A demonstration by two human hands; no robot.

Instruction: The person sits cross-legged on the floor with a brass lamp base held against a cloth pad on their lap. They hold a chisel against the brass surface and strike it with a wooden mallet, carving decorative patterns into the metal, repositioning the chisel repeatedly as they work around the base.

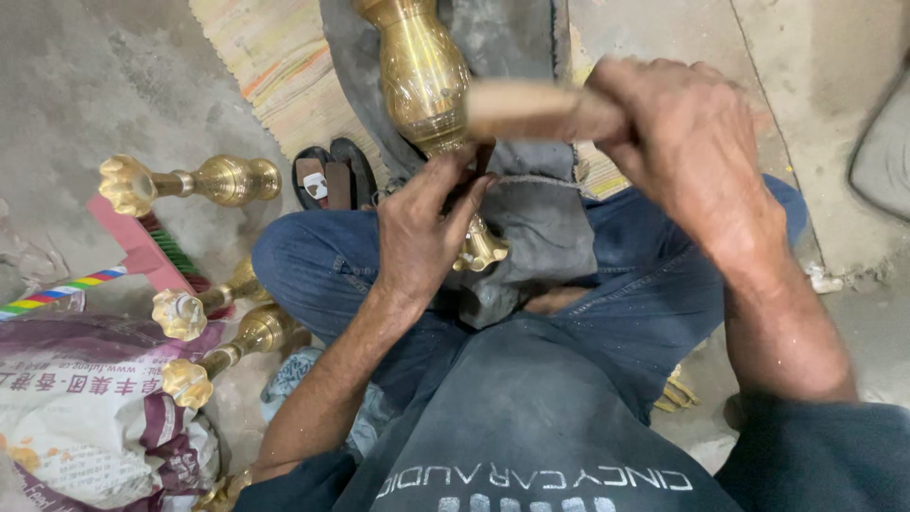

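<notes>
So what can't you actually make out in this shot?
- Brass piece: its top is cut off by the upper edge of the head view.
- Wooden handle: blurred, and its far end is hidden inside the right hand.
- Dark tool tip: mostly covered by the left hand, so its kind is unclear.
- Sandals: partly hidden behind the knee.

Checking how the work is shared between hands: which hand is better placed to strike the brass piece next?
Probably the right hand: it already grips the wooden handle, raised beside the brass piece. The left hand is busy lower down, pinching a thin dark tool against the piece's narrow part.
</notes>
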